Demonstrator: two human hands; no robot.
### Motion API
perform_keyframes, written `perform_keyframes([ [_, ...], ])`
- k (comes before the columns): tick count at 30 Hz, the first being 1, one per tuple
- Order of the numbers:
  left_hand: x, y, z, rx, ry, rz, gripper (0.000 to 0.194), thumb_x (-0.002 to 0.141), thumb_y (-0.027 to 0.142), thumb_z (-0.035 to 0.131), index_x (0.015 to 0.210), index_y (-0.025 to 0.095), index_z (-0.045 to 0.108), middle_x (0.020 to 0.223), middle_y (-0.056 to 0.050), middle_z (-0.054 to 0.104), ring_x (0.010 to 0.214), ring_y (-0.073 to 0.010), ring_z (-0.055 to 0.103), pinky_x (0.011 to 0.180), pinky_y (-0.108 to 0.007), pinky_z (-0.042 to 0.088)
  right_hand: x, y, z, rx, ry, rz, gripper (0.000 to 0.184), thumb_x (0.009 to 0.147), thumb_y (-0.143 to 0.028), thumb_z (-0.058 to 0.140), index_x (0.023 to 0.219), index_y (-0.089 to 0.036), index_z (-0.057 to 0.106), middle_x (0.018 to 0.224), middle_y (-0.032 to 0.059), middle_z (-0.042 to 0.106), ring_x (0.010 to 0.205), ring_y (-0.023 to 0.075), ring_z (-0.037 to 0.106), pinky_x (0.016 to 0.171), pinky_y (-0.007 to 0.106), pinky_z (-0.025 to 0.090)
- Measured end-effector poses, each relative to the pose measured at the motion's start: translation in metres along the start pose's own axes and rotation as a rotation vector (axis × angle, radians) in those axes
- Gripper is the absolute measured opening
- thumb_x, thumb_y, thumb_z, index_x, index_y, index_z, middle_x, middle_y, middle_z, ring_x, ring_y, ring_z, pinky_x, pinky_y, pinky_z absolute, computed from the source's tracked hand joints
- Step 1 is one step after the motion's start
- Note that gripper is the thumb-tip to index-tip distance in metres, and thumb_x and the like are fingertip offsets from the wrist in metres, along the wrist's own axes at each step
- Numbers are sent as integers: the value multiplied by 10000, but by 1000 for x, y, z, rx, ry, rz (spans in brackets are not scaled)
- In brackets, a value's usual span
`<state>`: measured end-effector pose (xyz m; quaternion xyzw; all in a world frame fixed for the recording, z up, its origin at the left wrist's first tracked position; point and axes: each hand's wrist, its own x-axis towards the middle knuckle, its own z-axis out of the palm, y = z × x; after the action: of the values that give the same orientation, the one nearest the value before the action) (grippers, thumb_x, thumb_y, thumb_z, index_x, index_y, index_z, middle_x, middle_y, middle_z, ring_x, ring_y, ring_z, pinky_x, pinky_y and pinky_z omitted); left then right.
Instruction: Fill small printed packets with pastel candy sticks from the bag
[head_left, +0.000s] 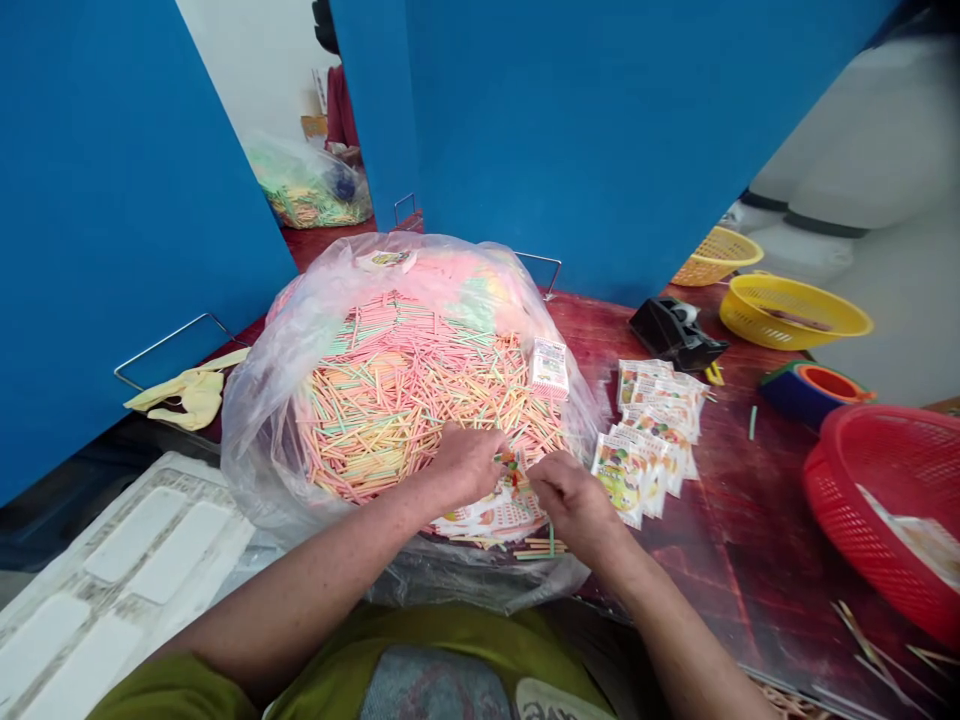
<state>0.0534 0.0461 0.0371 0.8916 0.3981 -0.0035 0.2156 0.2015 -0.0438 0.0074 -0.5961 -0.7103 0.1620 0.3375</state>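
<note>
Room around the work area, seen from head height. We see two tall blue partition panels (112,220) (600,130) rising on the left and centre, with a narrow gap between them. Through the gap we note a white wall (240,70) and a dark red garment (341,105) hanging near it. Below the panels we see a table with a glossy dark-red top (739,520), and bent wire rails (172,350) stand along its far edge. At lower left lies a white panel with a brick pattern (127,570). At right we find a pale floor (907,300). The light is soft and even.
</note>
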Motion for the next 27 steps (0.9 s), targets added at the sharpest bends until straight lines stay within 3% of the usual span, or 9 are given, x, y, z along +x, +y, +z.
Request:
perform_keyframes([
  [2, 0, -4, 2, -21, 15, 46, 164, 800, 337, 511, 807, 216, 622, 798, 8, 671, 812, -189, 597, 779, -315, 366, -2, 4, -3, 55, 38, -1, 178, 823, -176, 432, 738, -172, 589, 718, 35, 523, 700, 142, 515, 633, 256, 440],
  [6, 0, -12, 5, 14, 20, 179, 178, 833, 275, 480, 813, 219, 648, 807, 1, 668, 812, -176, 589, 733, -287, 368, -4, 8, 4, -52, 6, 11, 224, 843, -191, 399, 763, -167, 607, 744, 53, 517, 700, 151, 516, 633, 277, 447],
  [10, -7, -13, 20, 94, 253, 233, 185, 847, 250, 467, 804, 178, 631, 860, -42, 642, 865, -188, 549, 754, -309, 347, -7, 10, 14, -76, 43, 25, 225, 841, -184, 399, 765, -165, 609, 768, 61, 522, 719, 158, 522, 656, 293, 458],
  [13, -12, -12, 28, 72, 363, 212, 194, 848, 267, 469, 757, 178, 616, 812, -36, 631, 851, -192, 533, 778, -345, 314, -7, 8, 6, 43, 118, 29, 156, 829, -176, 447, 771, -178, 592, 747, 38, 520, 704, 146, 531, 637, 280, 466],
  [16, -12, -14, 23, -97, 329, 203, 198, 850, 297, 476, 752, 187, 609, 726, 1, 628, 772, -157, 547, 767, -325, 310, -3, -2, -12, 114, 266, 13, 106, 825, -163, 476, 861, -196, 571, 829, 35, 525, 726, 134, 547, 641, 279, 479],
  [19, -13, -16, 10, -236, 290, 231, 203, 846, 297, 480, 732, 176, 597, 694, 16, 619, 711, -128, 544, 727, -280, 321, 3, -17, -30, -13, 361, -125, 163, 807, -119, 502, 930, -208, 563, 896, 45, 533, 824, 150, 552, 710, 299, 480],
  [23, -18, -17, 1, -306, 277, 259, 237, 863, 311, 434, 728, 170, 568, 690, 17, 588, 678, -115, 519, 670, -244, 329, 11, -28, -41, -178, 341, -322, 243, 793, -59, 491, 985, -194, 556, 922, 65, 547, 880, 157, 551, 725, 284, 484],
  [27, -20, -15, 5, -378, 217, 117, 240, 857, 341, 412, 767, 175, 560, 684, 20, 566, 650, -112, 503, 578, -213, 329, 12, -27, -37, -218, 304, -306, 196, 808, -83, 479, 954, -185, 562, 895, 68, 550, 845, 155, 561, 690, 275, 496],
])
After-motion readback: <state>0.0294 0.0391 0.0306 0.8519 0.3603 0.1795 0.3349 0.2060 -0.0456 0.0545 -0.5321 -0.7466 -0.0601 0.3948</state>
